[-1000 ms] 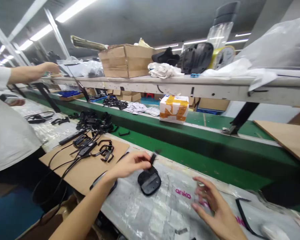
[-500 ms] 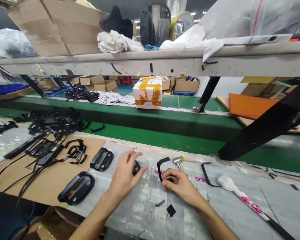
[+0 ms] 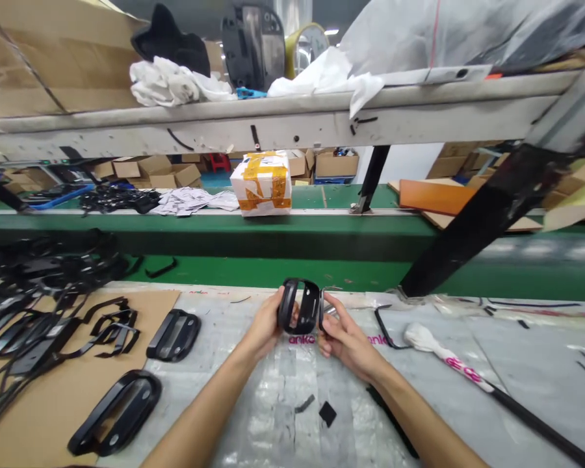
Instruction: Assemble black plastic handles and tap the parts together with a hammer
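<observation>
My hands are raised together over the bench. My left hand [image 3: 263, 328] grips a black plastic oval frame [image 3: 298, 307] with an open centre. My right hand [image 3: 346, 344] pinches a thin black strip [image 3: 320, 311] against the frame's right edge. A small silver object [image 3: 330, 311] shows behind those fingers, partly hidden. Two black oval handle-like parts lie to my left: one [image 3: 173, 335] near my left wrist, a larger one [image 3: 114, 413] on a cardboard sheet [image 3: 43, 403]. Below my hands, a black square scrap [image 3: 327, 413] and a short strip [image 3: 305, 403] lie on the plastic-covered bench [image 3: 283, 416].
A heap of black parts and cables [image 3: 43, 273] lies at far left. On the right lie a white-wrapped rod [image 3: 448, 361] and a black wire loop [image 3: 385, 328]. Behind the bench run a green conveyor [image 3: 273, 273] and a taped white carton [image 3: 260, 185], under a shelf [image 3: 273, 130].
My view has swung from the left toward the bench's middle. My hands have come together and lifted the black frame off the bench. The co-worker's arm has left view.
</observation>
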Action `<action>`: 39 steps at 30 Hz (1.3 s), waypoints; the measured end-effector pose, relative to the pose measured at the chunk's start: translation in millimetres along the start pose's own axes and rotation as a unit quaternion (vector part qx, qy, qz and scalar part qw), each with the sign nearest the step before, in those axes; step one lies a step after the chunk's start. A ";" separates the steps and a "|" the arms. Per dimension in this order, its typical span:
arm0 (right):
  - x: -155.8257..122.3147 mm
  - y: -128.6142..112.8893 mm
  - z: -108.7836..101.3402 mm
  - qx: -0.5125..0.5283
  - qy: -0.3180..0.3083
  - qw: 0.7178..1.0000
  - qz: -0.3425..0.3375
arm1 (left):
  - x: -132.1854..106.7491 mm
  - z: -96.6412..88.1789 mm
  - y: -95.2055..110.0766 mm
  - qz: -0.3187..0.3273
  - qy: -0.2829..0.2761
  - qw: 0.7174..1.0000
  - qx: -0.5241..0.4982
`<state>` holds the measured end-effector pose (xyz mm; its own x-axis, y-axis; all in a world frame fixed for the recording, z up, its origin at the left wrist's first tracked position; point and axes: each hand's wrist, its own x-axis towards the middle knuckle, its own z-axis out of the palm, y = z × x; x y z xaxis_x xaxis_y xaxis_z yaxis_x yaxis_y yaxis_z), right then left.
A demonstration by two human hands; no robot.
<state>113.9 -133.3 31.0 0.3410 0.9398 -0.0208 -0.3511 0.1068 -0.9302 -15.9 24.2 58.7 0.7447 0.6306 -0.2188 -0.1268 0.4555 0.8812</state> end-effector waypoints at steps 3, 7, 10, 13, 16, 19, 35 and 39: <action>4.5 0.1 -10.3 -0.089 0.061 0.992 -0.070 | 13.9 20.8 -24.8 -0.021 0.011 0.998 -0.062; 7.1 5.4 -19.6 -0.192 0.122 0.965 -0.130 | 13.7 24.5 -53.2 -0.017 0.055 0.995 -0.078; 4.5 11.7 -16.7 -0.270 0.120 0.940 -0.169 | 9.0 22.3 -63.7 -0.024 0.075 0.993 -0.087; 0.9 15.2 -11.2 -0.329 0.102 0.912 -0.222 | 8.1 19.7 -65.2 -0.042 0.086 0.990 -0.100; -1.2 14.7 -8.4 -0.363 0.079 0.889 -0.268 | 10.6 15.5 -62.8 -0.051 0.102 0.986 -0.121; -1.8 12.2 -7.7 -0.383 0.063 0.872 -0.298 | 12.6 11.2 -61.0 -0.032 0.117 0.983 -0.135; -5.0 11.6 -2.9 -0.470 -0.033 0.821 -0.321 | 7.7 16.7 -57.9 -0.002 0.109 0.991 -0.073; -6.0 9.9 -2.1 -0.501 -0.060 0.815 -0.285 | 9.8 13.9 -51.4 -0.033 0.075 0.992 -0.092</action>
<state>110.3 -138.6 21.1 0.0911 0.8612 0.5000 0.7441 0.2748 -0.6090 7.0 -1.8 17.1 0.6517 0.6757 -0.3444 -0.2097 0.5969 0.7744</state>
